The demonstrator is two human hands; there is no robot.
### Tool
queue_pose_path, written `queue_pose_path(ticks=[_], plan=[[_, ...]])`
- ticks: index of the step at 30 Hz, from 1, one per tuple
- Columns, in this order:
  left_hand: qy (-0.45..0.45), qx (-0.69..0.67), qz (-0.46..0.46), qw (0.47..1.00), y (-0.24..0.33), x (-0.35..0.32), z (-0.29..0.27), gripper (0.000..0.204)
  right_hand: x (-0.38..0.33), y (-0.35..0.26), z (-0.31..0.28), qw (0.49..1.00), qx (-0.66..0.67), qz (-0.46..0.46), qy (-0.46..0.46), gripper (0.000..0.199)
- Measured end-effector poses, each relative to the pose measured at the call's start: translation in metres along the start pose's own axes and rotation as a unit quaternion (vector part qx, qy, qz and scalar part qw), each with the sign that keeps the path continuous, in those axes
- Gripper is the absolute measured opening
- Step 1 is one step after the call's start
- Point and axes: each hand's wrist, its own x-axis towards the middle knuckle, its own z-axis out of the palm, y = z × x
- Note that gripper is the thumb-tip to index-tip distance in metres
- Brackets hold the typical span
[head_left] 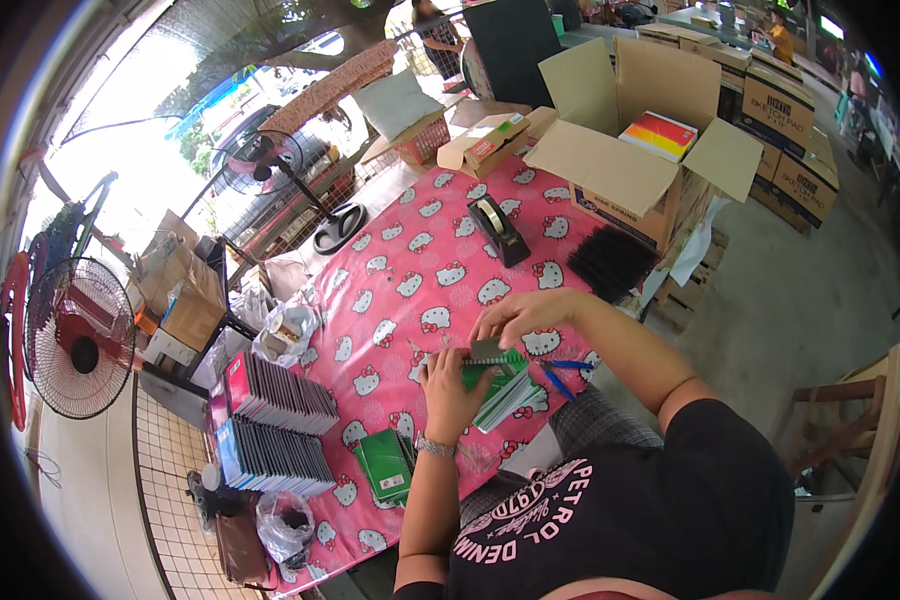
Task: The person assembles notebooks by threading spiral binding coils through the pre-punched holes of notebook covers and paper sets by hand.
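Note:
Low over the pink patterned table, my left hand (450,388) is closed round the near left side of a spiral notebook (487,351) with a grey-brown back. My right hand (523,318) reaches across from the right, its fingers bent and pinching at the notebook's far edge; the fingertips are partly hidden. Beneath and beside lies a fanned stack of green spiral notebooks (510,402). Blue-handled pliers (560,375) rest right of that stack. Left of my left forearm is another small pile of green notebooks (384,466).
Upright rows of pink notebooks (275,395) and blue notebooks (270,457) line the table's left edge. Farther back stand a black tape dispenser (499,230), a heap of black binding spirals (613,262) and an open carton (625,215). Fans (82,340) stand at left.

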Motion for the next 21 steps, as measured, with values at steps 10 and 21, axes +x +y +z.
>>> queue_pose_path(ticks=[10, 21], plan=[[-0.004, -0.109, -0.001, 0.994, -0.028, 0.000, -0.006, 0.030, 0.016, 0.010, 0.007, 0.957, 0.289, -0.031, 0.003, 0.038], [-0.025, -0.157, -0.060, 0.986, -0.043, 0.000, -0.010, 0.025, 0.041, 0.015, 0.005, 0.992, 0.116, 0.048, -0.009, 0.045]])
